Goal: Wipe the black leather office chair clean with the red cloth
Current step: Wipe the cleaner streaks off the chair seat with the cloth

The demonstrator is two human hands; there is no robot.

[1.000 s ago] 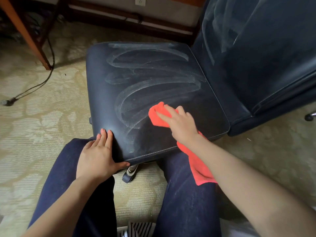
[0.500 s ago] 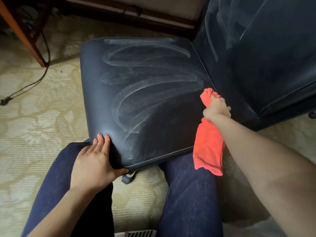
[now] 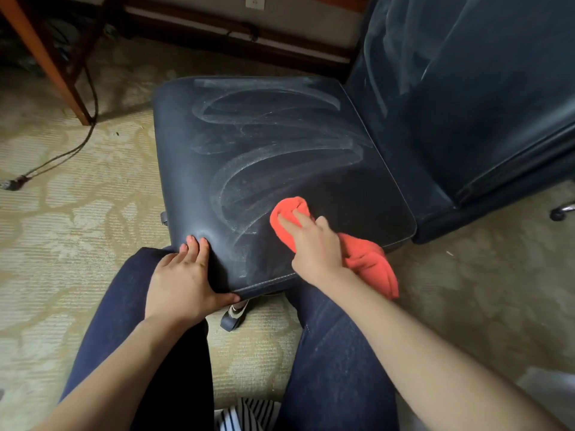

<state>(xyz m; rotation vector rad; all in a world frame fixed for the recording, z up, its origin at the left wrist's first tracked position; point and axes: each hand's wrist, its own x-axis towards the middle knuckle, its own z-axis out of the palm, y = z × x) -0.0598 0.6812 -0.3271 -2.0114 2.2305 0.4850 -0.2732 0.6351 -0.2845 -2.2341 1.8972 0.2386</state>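
Note:
The black leather office chair (image 3: 280,144) fills the middle of the view, its seat streaked with pale curved wipe marks and its backrest (image 3: 473,88) rising at the right. My right hand (image 3: 311,244) presses the red cloth (image 3: 367,259) flat on the near right part of the seat; the cloth's loose end trails off the front edge over my right leg. My left hand (image 3: 183,281) grips the seat's near left corner, fingers on top and thumb under the front edge.
My knees in dark trousers sit under the seat's front edge, with a chair caster (image 3: 233,315) between them. A wooden table leg (image 3: 46,57) and a black cable (image 3: 62,150) lie on the patterned carpet at the left. Another caster (image 3: 560,211) shows at the far right.
My right hand has swept the red cloth back from the seat's right edge by the backrest toward the near middle of the seat. My left hand has stayed on the corner.

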